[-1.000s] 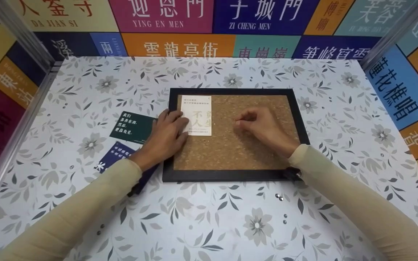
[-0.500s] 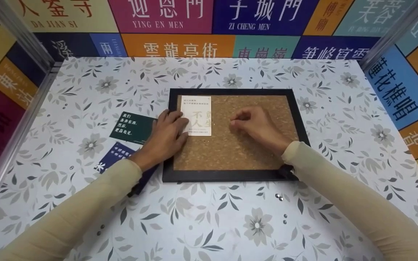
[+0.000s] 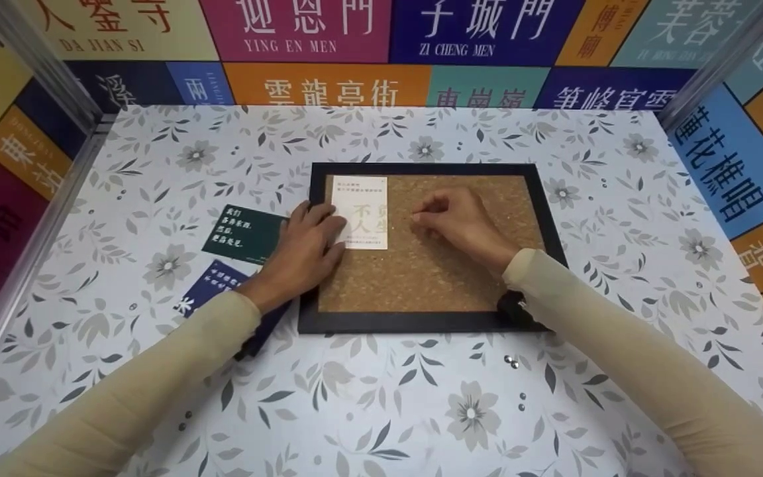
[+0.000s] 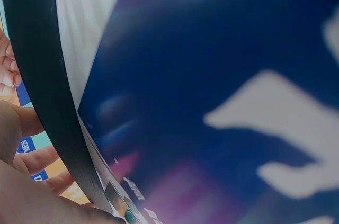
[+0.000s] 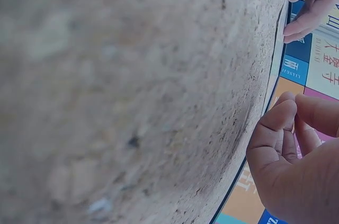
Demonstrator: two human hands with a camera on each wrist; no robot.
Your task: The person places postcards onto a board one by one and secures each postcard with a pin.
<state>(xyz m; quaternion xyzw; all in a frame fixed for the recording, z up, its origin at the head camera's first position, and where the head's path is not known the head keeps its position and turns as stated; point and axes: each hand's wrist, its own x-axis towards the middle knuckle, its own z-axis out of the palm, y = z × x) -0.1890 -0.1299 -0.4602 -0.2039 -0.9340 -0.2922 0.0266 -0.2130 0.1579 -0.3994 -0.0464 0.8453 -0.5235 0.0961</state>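
A cork board (image 3: pixel 421 281) in a black frame (image 3: pixel 421 322) lies flat on the table. A white card (image 3: pixel 365 212) with Chinese print lies at its upper left. My left hand (image 3: pixel 305 248) rests over the frame's left side, its fingertips at the card's left edge; in the left wrist view its fingers (image 4: pixel 39 158) reach past the black frame edge (image 4: pixel 47 86). Above the cork, right of the card, is my right hand (image 3: pixel 454 218), thumb and forefinger tips together. In the right wrist view that hand (image 5: pixel 288 160) shows nothing visible between its fingertips.
A green card (image 3: pixel 242 232) and a dark blue card (image 3: pixel 219 285) lie left of the frame, partly under my left hand and forearm. The table (image 3: pixel 368 397) has a leaf and flower pattern. Panels with Chinese lettering (image 3: pixel 325 83) stand behind and at both sides.
My right hand has moved a little left across the cork, closer to the white card. The left hand stays in place, and the frame and cards have not visibly shifted.
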